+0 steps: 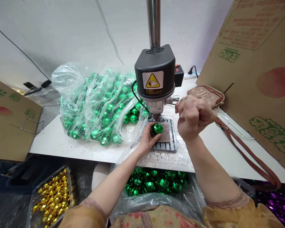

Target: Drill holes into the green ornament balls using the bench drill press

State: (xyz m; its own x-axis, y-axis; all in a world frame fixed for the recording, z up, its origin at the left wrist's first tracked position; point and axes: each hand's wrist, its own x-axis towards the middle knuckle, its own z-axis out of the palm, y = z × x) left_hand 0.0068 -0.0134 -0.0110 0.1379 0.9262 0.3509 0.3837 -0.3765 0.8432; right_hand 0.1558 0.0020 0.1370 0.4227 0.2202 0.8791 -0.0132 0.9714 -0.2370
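My left hand [149, 138] pinches a shiny green faceted ball [158, 128] on a brown pad [165, 134] over the slotted metal base [172, 146] of a small drill press. Directly above, the drill chuck [157, 116] comes down to the top of the ball; whether the bit is inside it is too small to tell. Fingers curled into a fist, my right hand [192, 115] is at the right side of the drill press [154, 71], by its silver feed handle [174, 98]. The fist hides most of that handle.
A clear bag of green balls [97, 107] lies left of the drill. More green balls [154, 182] fill a bag at my lap. Gold balls [53, 194] stand in a tub lower left, purple balls [274, 205] lower right. Cardboard boxes [254, 79] and a brown purse [206, 95] flank the table.
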